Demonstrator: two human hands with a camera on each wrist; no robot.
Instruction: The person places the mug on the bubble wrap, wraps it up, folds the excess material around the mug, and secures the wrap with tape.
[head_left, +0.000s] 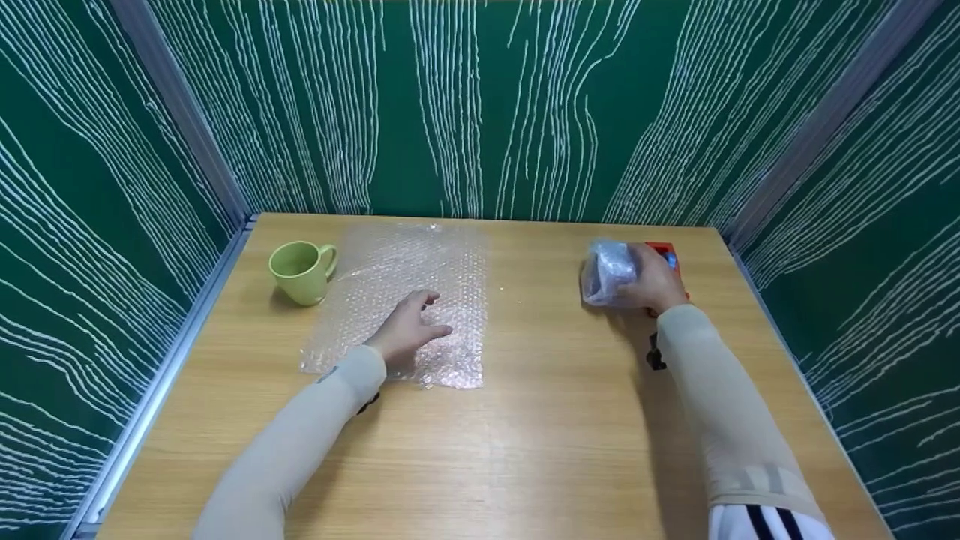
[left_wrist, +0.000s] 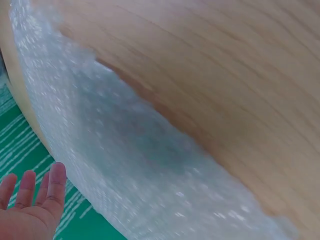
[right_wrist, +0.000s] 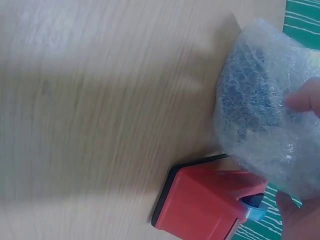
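My right hand (head_left: 657, 281) grips a bundle wrapped in bubble wrap (head_left: 607, 271) at the right of the table. Its contents are hidden; in the right wrist view, thumb and fingers come round the bundle (right_wrist: 250, 105) from the right. Close beside it stands a red tape dispenser (right_wrist: 200, 205) with a black base and a bluish roll. My left hand (head_left: 405, 330), fingers spread and slightly bent, hovers over the near part of a flat bubble wrap sheet (head_left: 405, 262) and holds nothing. In the left wrist view the sheet's edge (left_wrist: 150, 130) curves across the wooden table.
A light green mug (head_left: 300, 274) stands upright to the left of the sheet, its handle towards it. The wooden table (head_left: 525, 435) is bounded by green walls (head_left: 510, 112) with white wavy lines at the back and sides.
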